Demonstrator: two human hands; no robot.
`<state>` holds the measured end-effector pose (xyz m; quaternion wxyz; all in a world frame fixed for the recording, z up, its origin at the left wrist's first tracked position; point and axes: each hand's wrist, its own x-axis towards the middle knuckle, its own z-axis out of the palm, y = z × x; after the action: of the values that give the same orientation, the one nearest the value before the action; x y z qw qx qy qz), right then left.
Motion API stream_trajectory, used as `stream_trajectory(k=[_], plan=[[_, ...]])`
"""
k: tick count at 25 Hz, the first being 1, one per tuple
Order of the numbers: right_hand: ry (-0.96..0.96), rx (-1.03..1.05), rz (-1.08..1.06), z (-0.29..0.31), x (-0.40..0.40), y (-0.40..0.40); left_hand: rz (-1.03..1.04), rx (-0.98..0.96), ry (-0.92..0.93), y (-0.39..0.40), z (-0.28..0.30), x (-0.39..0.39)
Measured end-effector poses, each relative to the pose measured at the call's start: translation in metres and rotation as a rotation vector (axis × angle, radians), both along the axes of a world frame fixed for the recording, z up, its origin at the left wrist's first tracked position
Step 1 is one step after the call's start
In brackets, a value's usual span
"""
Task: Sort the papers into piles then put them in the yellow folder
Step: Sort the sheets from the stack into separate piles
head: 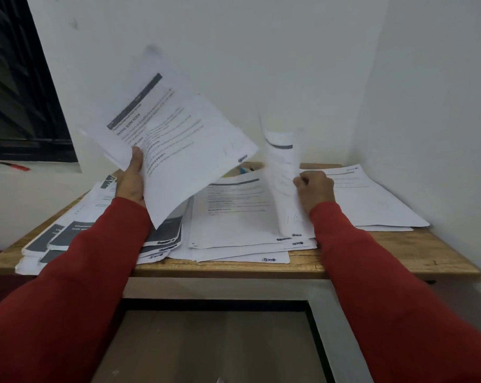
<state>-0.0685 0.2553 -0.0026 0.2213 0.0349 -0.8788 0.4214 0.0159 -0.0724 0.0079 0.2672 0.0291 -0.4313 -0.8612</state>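
Two long red sleeves (399, 272) reach forward from the near edge of the view over a wooden table with a pale grain top (399, 250).

The left hand (131, 181) grips a sheaf of white printed sheets with a dark header bar (167, 134). Its thumb lies pressed across the printed face and the other fingers are hidden behind the paper. The sheaf is lifted clear of the table and tilts up and away to the right of that thumb.

The right hand (315, 189) has its fingers curled, pinching the edge of a single white sheet (282, 181). That sheet stands nearly upright and bowed, blurred at its top, just left of the knuckles, with its lower edge touching the pile below.

Under the left wrist lies a spread stack of booklets with dark grey covers (109, 233). Between the two hands sits a loose middle pile of white forms (234, 228), fanned at its near corners. Beyond and to the right of the right-hand fingers another pile of white pages (372, 200) rests against the wall.

Past the sheaf, a sliver of yellow and blue (240, 171) shows at the table's far edge; I cannot tell what it is. A red pen (15, 166) lies on the sill below the dark window (21, 92).
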Motion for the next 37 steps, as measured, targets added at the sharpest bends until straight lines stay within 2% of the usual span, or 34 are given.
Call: stream_trajectory(k=[2,6,8,10,12,14,16,18,20,23,25,26,28,30,32,34,35,37], plan=[[-0.054,0.136,0.057,-0.004,-0.002,-0.005,-0.023,0.061,-0.001,-0.007,-0.005,-0.007],[-0.07,0.248,0.136,-0.006,0.003,-0.008,0.031,-0.1,-0.037,0.006,-0.001,-0.002],[-0.016,0.108,0.096,-0.003,0.006,-0.01,0.048,-0.151,-0.06,0.015,-0.002,-0.003],[0.047,-0.228,-0.037,0.004,0.005,-0.003,0.052,-0.146,-0.076,0.018,-0.005,-0.005],[0.026,-0.456,-0.164,0.007,0.003,0.006,0.088,-0.115,-0.063,0.011,-0.007,-0.008],[-0.029,-0.501,-0.152,0.01,0.002,0.008,0.072,-0.105,-0.065,0.01,-0.005,-0.007],[-0.075,-0.505,-0.022,0.01,0.006,0.001,0.042,-0.117,-0.058,0.014,-0.004,-0.005],[-0.119,-0.457,0.13,0.003,0.003,-0.007,0.031,-0.132,-0.042,0.012,-0.003,-0.005],[-0.132,-0.324,0.249,-0.003,0.004,-0.015,-0.07,-0.137,-0.071,0.007,-0.008,-0.011],[-0.207,-0.255,0.348,-0.002,0.011,-0.022,-0.217,-0.217,-0.22,0.007,-0.016,-0.017],[-0.188,-0.182,0.348,-0.004,0.011,-0.022,-0.247,-0.277,-0.316,0.008,-0.021,-0.022],[-0.154,-0.083,0.331,-0.005,0.011,-0.023,-0.251,-0.29,-0.342,0.009,-0.022,-0.023],[-0.146,0.116,0.317,-0.007,0.013,-0.024,-0.255,-0.273,-0.352,0.008,-0.022,-0.024],[-0.128,0.207,0.329,-0.01,0.013,-0.025,-0.26,-0.255,-0.36,0.007,-0.023,-0.025],[-0.046,0.084,0.296,-0.009,0.015,-0.026,-0.273,-0.267,-0.347,0.007,-0.023,-0.024],[0.006,-0.239,0.301,-0.002,0.019,-0.024,-0.279,-0.282,-0.292,0.009,-0.021,-0.022],[-0.007,-0.354,0.354,0.002,0.02,-0.024,-0.267,-0.29,-0.256,0.011,-0.019,-0.021],[-0.071,-0.409,0.516,0.004,0.023,-0.024,-0.249,-0.296,-0.189,0.013,-0.017,-0.018]])
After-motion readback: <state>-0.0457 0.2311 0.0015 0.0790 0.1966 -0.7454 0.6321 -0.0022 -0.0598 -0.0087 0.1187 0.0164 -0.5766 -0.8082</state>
